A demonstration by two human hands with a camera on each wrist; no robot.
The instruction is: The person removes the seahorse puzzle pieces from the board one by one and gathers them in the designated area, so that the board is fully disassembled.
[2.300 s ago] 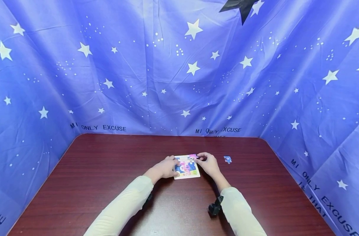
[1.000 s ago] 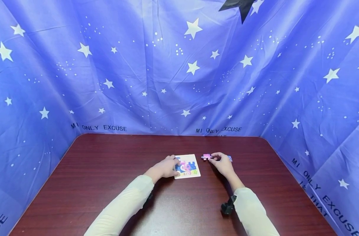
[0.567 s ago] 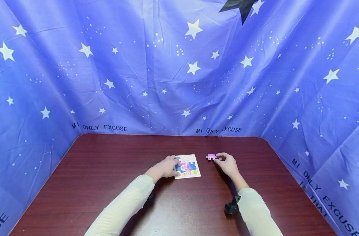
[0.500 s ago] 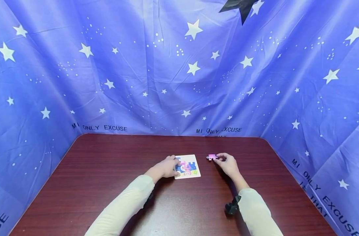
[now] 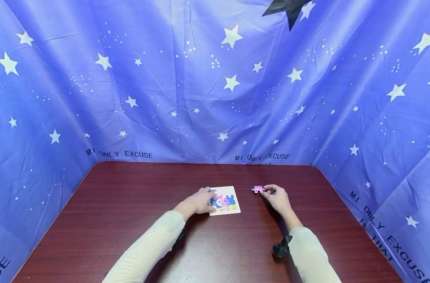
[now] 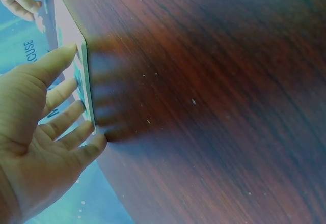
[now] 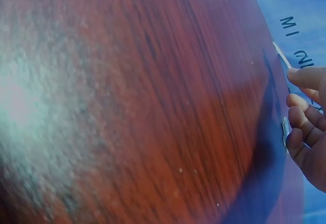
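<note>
A jigsaw tray (image 5: 223,189) with a white rim and a partly filled pink, blue and yellow picture lies at mid-table. My left hand (image 5: 198,201) rests on its left side. In the left wrist view the nearly straight fingers and thumb of the left hand (image 6: 38,114) touch the tray's edge (image 6: 71,20). To the tray's right, my right hand (image 5: 278,199) pinches a pink jigsaw piece (image 5: 258,189) between thumb and fingers, apart from the tray. The right wrist view shows that piece (image 7: 281,54) edge-on, and another piece (image 7: 284,133) behind the lower fingers.
The dark red wooden table (image 5: 147,181) has rounded far corners. A blue star-printed curtain (image 5: 201,86) hangs behind it and at both sides. A black wrist camera (image 5: 281,247) sits under the right forearm.
My right hand has carried the pink jigsaw piece rightward from the tray's upper right corner. The blue piece at right is now hidden behind that hand in the head view. My left hand stays put.
</note>
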